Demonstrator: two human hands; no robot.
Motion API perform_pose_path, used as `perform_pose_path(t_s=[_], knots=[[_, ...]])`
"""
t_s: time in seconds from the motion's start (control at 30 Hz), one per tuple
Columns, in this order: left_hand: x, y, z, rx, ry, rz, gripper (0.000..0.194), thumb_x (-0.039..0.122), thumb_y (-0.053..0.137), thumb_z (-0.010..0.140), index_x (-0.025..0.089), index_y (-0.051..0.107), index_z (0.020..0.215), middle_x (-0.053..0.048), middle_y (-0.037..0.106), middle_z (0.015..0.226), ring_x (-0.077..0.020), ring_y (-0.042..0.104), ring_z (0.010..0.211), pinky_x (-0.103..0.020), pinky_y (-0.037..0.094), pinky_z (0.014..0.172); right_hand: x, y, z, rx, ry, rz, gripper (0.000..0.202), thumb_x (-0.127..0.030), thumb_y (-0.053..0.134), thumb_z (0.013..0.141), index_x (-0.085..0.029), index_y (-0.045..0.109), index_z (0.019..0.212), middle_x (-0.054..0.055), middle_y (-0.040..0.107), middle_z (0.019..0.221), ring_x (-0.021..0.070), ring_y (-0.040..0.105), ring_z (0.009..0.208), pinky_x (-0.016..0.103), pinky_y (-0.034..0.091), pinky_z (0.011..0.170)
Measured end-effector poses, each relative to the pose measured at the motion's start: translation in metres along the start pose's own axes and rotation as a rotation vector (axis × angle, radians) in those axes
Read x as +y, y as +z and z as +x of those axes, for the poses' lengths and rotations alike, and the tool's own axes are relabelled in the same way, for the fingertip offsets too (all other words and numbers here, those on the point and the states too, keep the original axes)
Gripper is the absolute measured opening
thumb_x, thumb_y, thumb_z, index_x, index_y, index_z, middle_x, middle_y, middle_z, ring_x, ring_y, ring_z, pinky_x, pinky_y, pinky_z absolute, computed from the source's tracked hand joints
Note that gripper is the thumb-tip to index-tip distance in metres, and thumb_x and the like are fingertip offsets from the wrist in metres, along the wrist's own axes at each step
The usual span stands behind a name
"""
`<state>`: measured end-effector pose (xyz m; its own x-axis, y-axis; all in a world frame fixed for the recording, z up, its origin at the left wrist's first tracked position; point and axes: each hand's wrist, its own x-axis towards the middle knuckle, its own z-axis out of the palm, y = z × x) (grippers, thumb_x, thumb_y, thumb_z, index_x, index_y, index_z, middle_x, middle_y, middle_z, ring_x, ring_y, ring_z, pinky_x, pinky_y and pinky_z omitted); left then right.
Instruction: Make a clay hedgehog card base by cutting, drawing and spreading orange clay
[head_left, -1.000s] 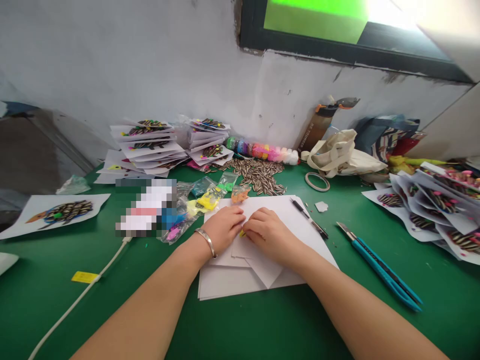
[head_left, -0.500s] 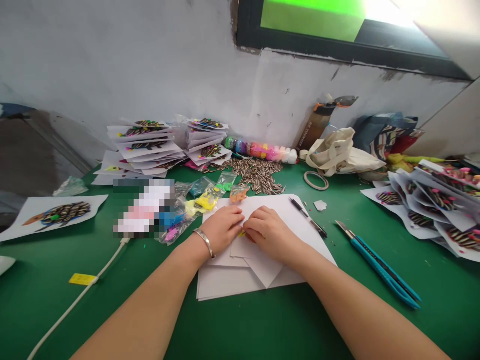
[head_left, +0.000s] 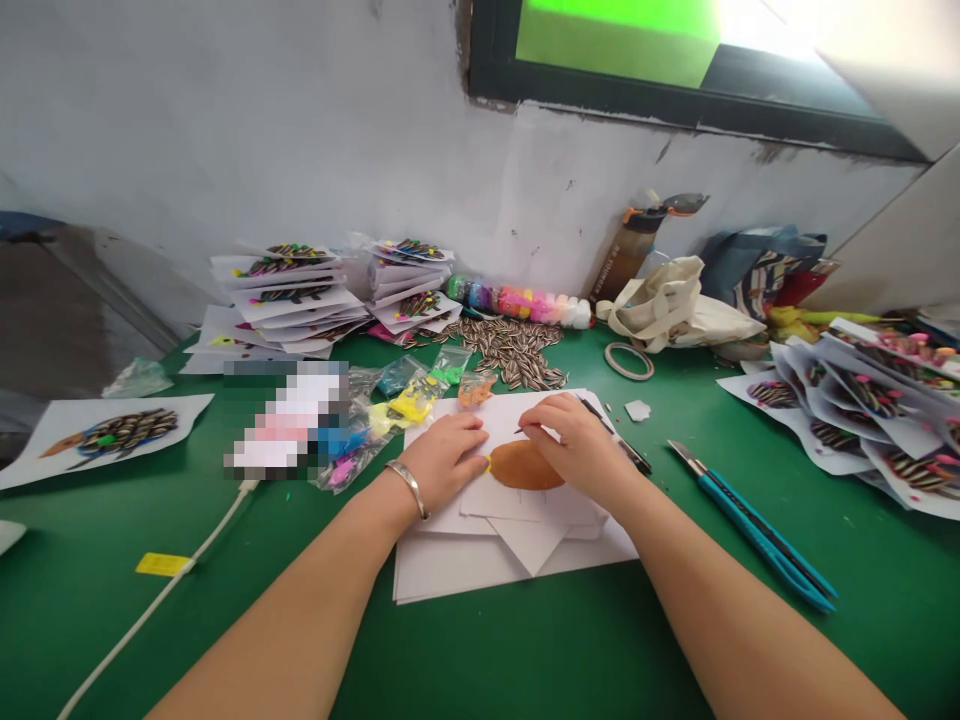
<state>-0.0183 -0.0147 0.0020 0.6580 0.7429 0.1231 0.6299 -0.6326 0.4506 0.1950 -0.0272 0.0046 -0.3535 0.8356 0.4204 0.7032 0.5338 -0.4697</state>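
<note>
A brown oval of clay (head_left: 519, 466) lies on a small white sheet of paper (head_left: 495, 505), with a bit of yellow at its left end. My left hand (head_left: 444, 455) rests flat on the paper beside that yellow end, fingers stretched out, a silver bangle at the wrist. Over the oval's right side is my right hand (head_left: 574, 440), its fingers curled and thumb drawn in; whatever they may pinch is hidden. Larger white sheets (head_left: 450, 575) lie underneath. Just beyond my right hand lies a black pen (head_left: 636, 452), partly covered.
Bags of coloured clay (head_left: 405, 408) lie left of the paper. A heap of sunflower seeds (head_left: 517, 350) is behind it. To the right sit a blue utility knife (head_left: 757, 530), blade out, a tape roll (head_left: 628, 361) and stacked seed pictures (head_left: 862, 400). A white cable (head_left: 150, 610) crosses the left side.
My right hand has moved right and slightly up, away from my left hand, uncovering the brown oval. My left hand has stayed nearly in place. The view has shifted slightly.
</note>
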Motion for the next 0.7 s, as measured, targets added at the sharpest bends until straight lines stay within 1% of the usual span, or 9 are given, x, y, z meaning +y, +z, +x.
perform_pose_path(t_s=[0.13,0.23,0.37,0.53,0.7], knots=[[-0.003,0.003,-0.002,0.026,-0.001,-0.006,0.021,0.027,0.049,0.088,0.017,0.065,0.097,-0.008,0.060,0.112,-0.0223,0.053,0.108,-0.034,0.041,0.095,0.007,-0.004,0.000,0.022,0.045,-0.011,0.019,-0.015,0.049,0.086,-0.023,0.065,0.081,0.004,0.063,0.083,0.0194,0.054,0.084,0.033,0.041,0.076],[-0.005,0.007,-0.002,0.043,-0.013,0.012,0.024,0.029,0.053,0.085,0.016,0.064,0.102,-0.010,0.058,0.117,-0.0237,0.051,0.112,-0.034,0.039,0.097,0.013,-0.007,0.001,0.037,0.081,-0.020,0.018,-0.015,0.050,0.085,-0.023,0.065,0.082,0.003,0.062,0.082,0.0195,0.053,0.085,0.032,0.041,0.074],[-0.005,0.007,-0.001,0.048,-0.019,0.022,0.024,0.028,0.055,0.084,0.016,0.065,0.101,-0.011,0.058,0.118,-0.0244,0.051,0.113,-0.036,0.039,0.099,0.017,-0.009,0.001,0.055,0.099,-0.015,0.017,-0.015,0.050,0.085,-0.023,0.065,0.082,0.002,0.062,0.081,0.0193,0.053,0.086,0.032,0.041,0.074],[-0.005,0.007,-0.001,0.065,-0.029,-0.001,0.025,0.028,0.047,0.088,0.017,0.067,0.098,-0.009,0.061,0.115,-0.0235,0.054,0.111,-0.035,0.042,0.097,0.020,-0.010,0.001,0.049,0.122,-0.037,0.017,-0.015,0.050,0.084,-0.023,0.064,0.081,0.002,0.062,0.080,0.0192,0.053,0.083,0.031,0.040,0.072],[-0.007,0.011,0.000,0.079,-0.032,0.034,0.026,0.027,0.056,0.083,0.017,0.065,0.105,-0.010,0.059,0.119,-0.0234,0.052,0.113,-0.037,0.040,0.100,0.023,-0.010,0.001,0.063,0.157,-0.047,0.018,-0.013,0.050,0.084,-0.024,0.065,0.081,0.001,0.062,0.080,0.0186,0.052,0.084,0.030,0.039,0.073]])
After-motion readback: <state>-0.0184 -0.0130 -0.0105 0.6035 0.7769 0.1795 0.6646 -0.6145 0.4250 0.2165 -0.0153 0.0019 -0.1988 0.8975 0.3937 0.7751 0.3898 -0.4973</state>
